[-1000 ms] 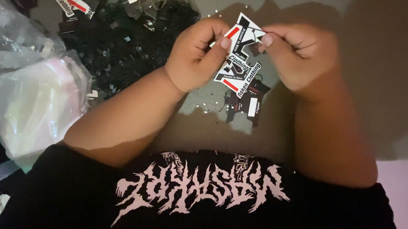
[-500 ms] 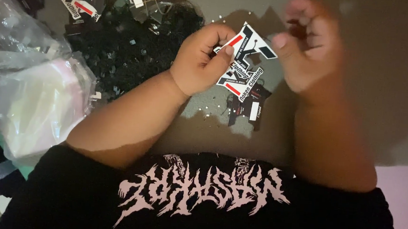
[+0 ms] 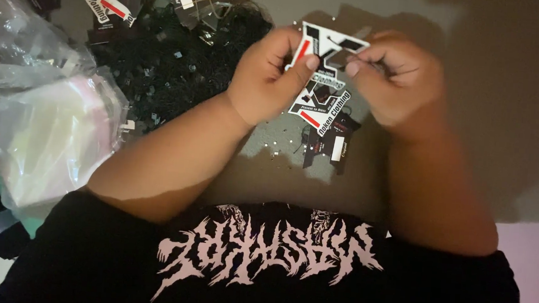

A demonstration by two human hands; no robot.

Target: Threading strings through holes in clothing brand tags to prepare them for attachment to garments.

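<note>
head view: the left hand and right hand, close together above the grey worktop, both pinch a letter-shaped black, white and red card tag, the left thumb pressed on its upper edge; a second, darker tag hangs just below it. to the left lie a heap of black strings, more loose tags and clear plastic bags
</note>
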